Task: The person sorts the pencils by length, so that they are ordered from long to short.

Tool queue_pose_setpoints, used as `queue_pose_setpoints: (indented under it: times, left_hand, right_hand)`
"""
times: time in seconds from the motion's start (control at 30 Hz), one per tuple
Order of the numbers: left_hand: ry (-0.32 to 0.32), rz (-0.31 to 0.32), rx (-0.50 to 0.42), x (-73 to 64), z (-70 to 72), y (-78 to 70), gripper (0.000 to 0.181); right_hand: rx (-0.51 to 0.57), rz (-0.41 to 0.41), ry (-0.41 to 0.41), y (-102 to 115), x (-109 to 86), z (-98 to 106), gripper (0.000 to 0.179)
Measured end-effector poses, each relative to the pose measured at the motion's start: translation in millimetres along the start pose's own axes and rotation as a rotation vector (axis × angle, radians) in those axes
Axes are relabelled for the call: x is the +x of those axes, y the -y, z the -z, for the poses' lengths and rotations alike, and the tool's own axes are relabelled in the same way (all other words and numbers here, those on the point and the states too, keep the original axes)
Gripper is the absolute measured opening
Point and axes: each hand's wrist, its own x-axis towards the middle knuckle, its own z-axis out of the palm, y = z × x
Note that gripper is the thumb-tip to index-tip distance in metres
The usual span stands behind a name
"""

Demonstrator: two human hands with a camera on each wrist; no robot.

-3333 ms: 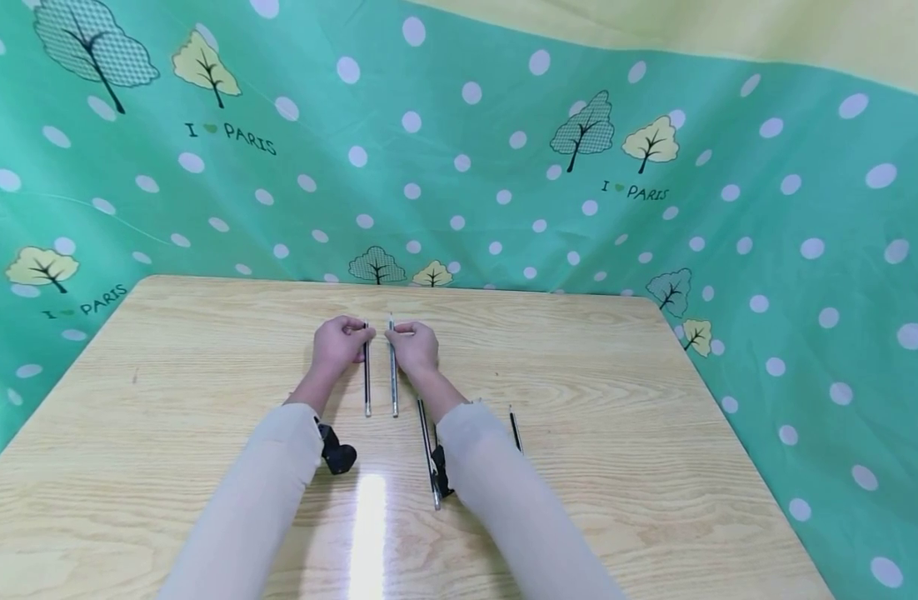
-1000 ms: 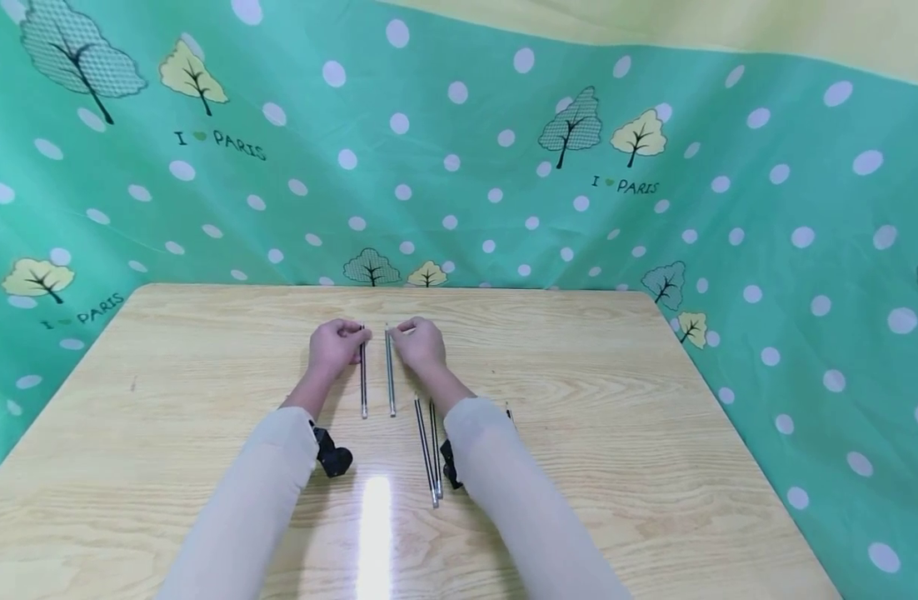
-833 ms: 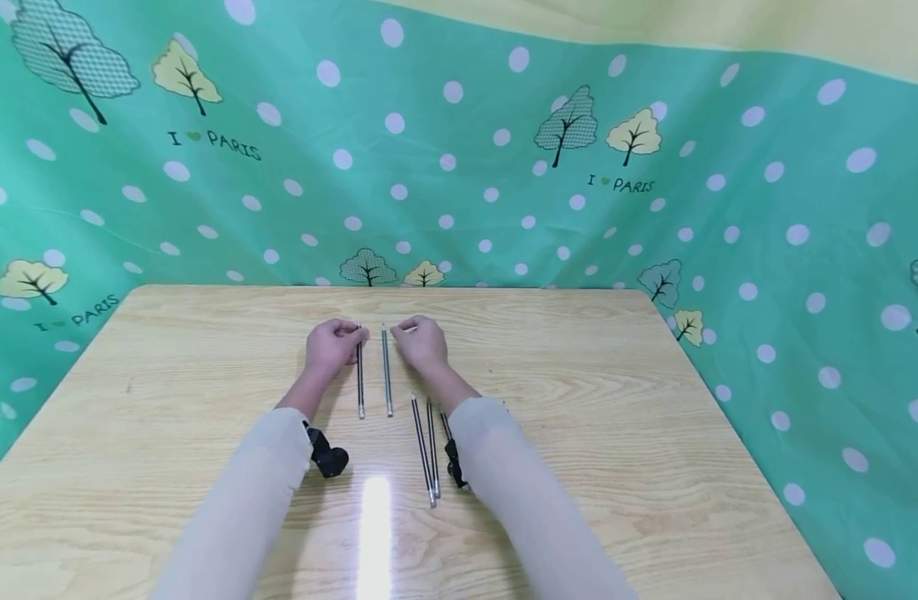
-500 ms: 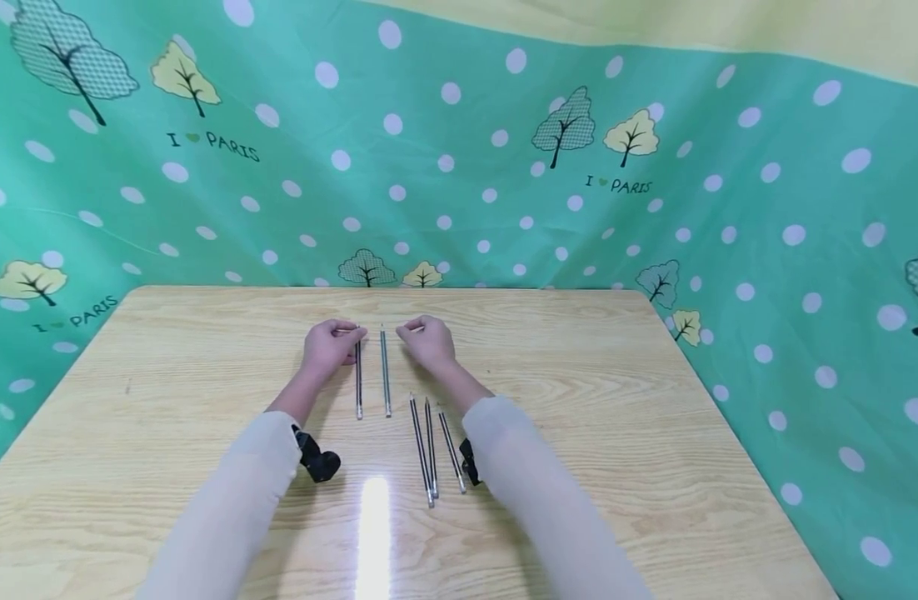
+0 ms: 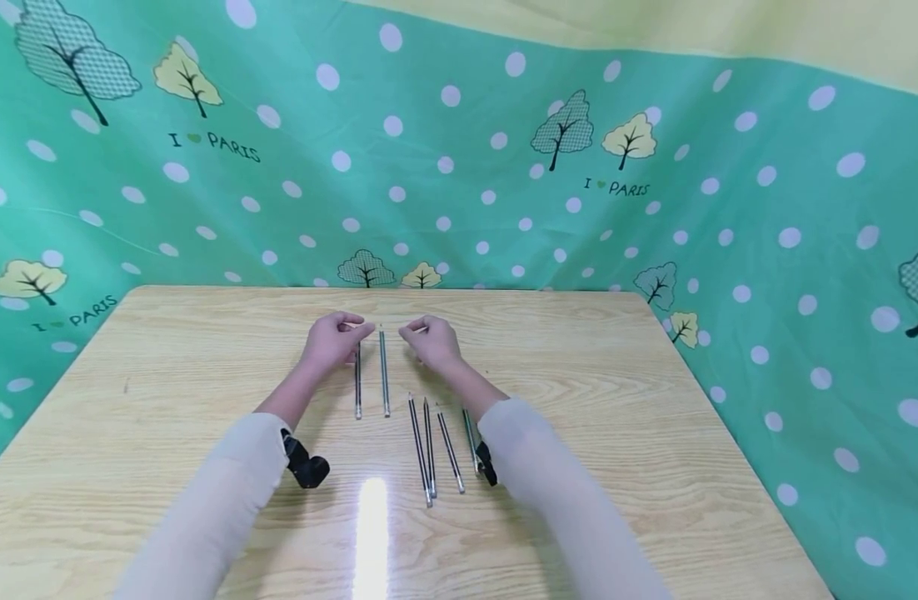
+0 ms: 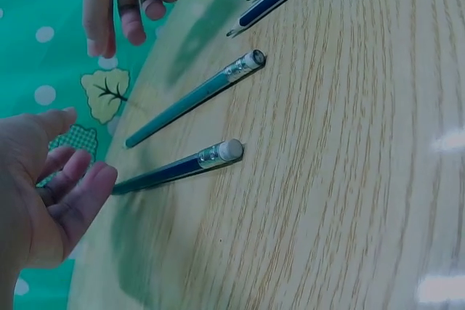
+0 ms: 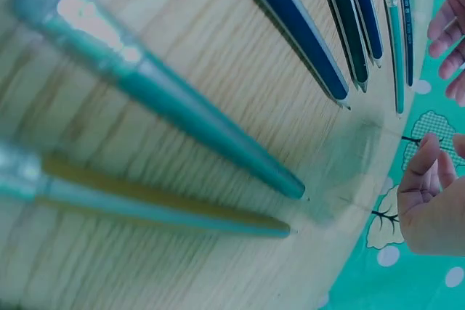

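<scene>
Because the blue pencil and the green pencil lie apart, nearly parallel, eraser ends almost level towards the person, their spacing looks deliberate; the left hand hangs loose at the blue one's far end, fingers parted and gripping nothing, though whether a fingertip brushes it I cannot tell; the right hand is likewise relaxed and free, just beside the green one's tip, perhaps to avoid disturbing it; three dark pencils lie on the table nearer the person, probably set aside, with two more pencils beside them.
</scene>
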Motion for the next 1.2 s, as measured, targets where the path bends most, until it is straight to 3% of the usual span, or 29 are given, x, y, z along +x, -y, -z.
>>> queue_pose_setpoints:
  times: [0.3, 0.47, 0.93, 1.2]
  left_hand:
    - [0.042, -0.059, 0.052, -7.0, -1.8, -9.5, 0.049]
    - [0.08, -0.061, 0.075, -14.1, -5.4, -11.6, 0.043]
    - [0.203, -0.133, 0.225, -44.7, -21.6, -17.6, 0.032]
    - [0.222, -0.195, 0.278, -60.1, -30.5, -18.5, 0.028]
  right_hand:
    - [-0.016, 0.048, 0.031, -4, -6.9, 10, 0.027]
    - [-0.052, 0.051, 0.07, -5, -12.5, 15, 0.027]
    - [-0.096, 0.081, 0.156, -15, -32.5, 28, 0.024]
    - [-0.124, 0.115, 0.215, -22, -47.0, 36, 0.023]
